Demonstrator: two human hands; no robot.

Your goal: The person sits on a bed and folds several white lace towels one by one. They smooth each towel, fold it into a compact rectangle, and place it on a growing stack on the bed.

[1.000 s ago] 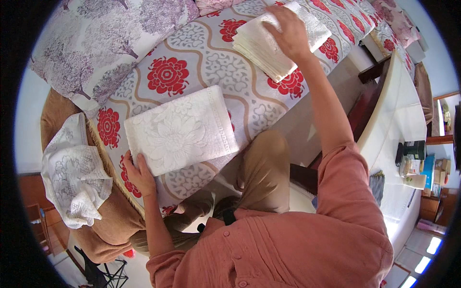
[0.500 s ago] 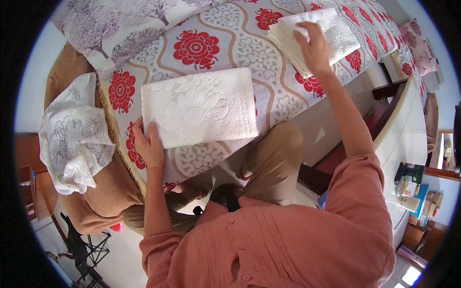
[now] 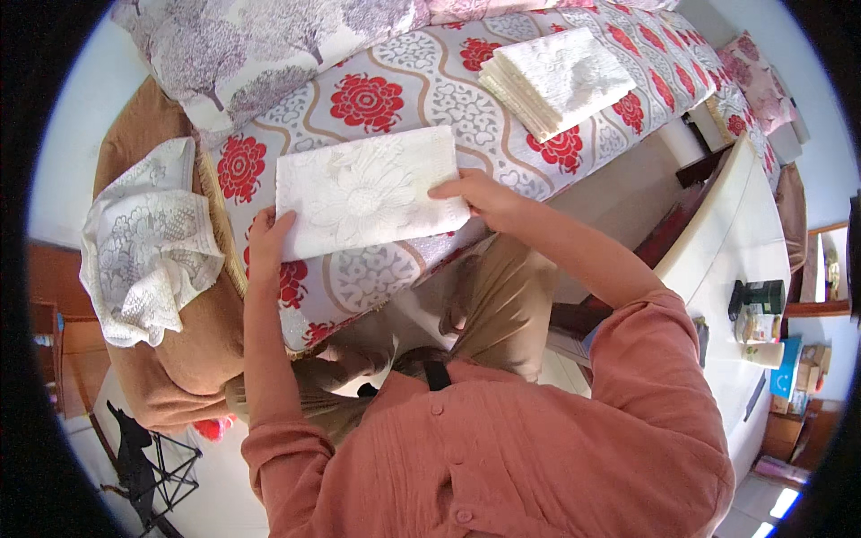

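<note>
A folded white lace cloth (image 3: 363, 202) with a raised flower pattern is gripped at both short sides, over the near part of the seat. My left hand (image 3: 267, 238) pinches its left edge, thumb on top and fingers underneath. At the right edge, my right hand (image 3: 480, 197) has its thumb on top too, the other fingers partly hidden under the cloth. Farther back and to the right lies a stack of folded white cloths (image 3: 565, 81), apart from both hands. A loose, crumpled white lace cloth (image 3: 152, 238) drapes over the armrest at the left.
The sofa seat wears a cover (image 3: 466, 112) with red flowers. A brown armrest (image 3: 170, 377) borders it at left, and a tree-print cushion (image 3: 242, 54) lies behind. To the right stands a pale table (image 3: 726, 233) with small containers (image 3: 762, 314). A black folding frame (image 3: 161, 475) is at lower left.
My right hand has left the stack at the back right and come down to grip the right edge of the folded cloth. My left hand still holds the left edge.
</note>
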